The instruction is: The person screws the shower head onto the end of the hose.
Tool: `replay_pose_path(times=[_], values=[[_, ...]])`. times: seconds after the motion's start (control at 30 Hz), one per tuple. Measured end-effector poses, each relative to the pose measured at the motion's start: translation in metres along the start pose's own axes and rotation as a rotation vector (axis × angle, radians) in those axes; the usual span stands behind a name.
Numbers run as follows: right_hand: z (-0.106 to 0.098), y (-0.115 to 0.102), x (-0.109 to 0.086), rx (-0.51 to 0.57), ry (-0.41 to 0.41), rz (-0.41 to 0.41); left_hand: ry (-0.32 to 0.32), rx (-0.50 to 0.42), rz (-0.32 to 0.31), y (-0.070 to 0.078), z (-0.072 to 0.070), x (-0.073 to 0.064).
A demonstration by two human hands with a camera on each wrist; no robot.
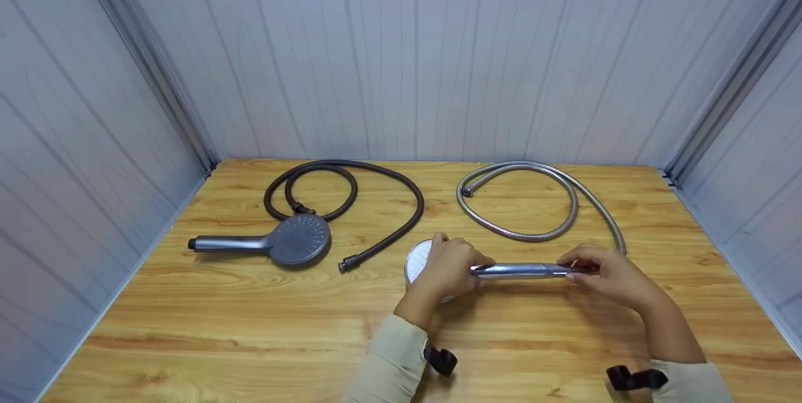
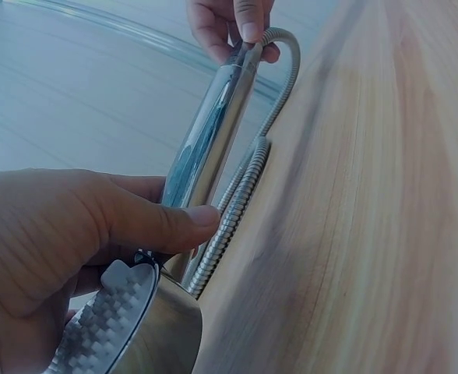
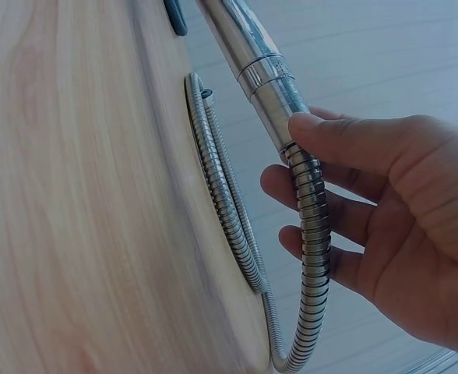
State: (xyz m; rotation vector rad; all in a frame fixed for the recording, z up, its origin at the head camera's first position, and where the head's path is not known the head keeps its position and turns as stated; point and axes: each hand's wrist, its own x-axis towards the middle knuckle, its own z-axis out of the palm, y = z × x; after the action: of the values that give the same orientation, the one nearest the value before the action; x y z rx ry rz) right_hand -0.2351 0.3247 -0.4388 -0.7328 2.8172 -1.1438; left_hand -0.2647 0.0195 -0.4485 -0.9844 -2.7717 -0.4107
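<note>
My left hand [image 1: 452, 268] grips a chrome shower head [image 1: 514, 271] around its neck, where the round white spray face meets the handle. In the left wrist view the thumb lies along the handle. At the handle's far end, my right hand [image 1: 611, 274] pinches the metal connector of a silver shower hose [image 3: 313, 241] between thumb and fingers. The connector sits in line against the handle's end in the right wrist view. From there the hose bends down and runs back to its coil on the table.
A dark grey shower head [image 1: 299, 240] lies at the left on the wooden table [image 1: 250, 340], beside a dark coiled hose [image 1: 407, 221]. Pale panel walls [image 1: 388, 58] enclose the back and both sides. Silver hose loops lie at the back right.
</note>
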Motion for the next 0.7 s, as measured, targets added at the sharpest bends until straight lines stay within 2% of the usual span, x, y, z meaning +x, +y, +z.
replay_pose_path(times=[0.7], values=[[-0.0017,0.0005,0.0001,0.014,-0.05,0.015,-0.024,0.023,-0.005,-0.0003,-0.0005,0.0006]])
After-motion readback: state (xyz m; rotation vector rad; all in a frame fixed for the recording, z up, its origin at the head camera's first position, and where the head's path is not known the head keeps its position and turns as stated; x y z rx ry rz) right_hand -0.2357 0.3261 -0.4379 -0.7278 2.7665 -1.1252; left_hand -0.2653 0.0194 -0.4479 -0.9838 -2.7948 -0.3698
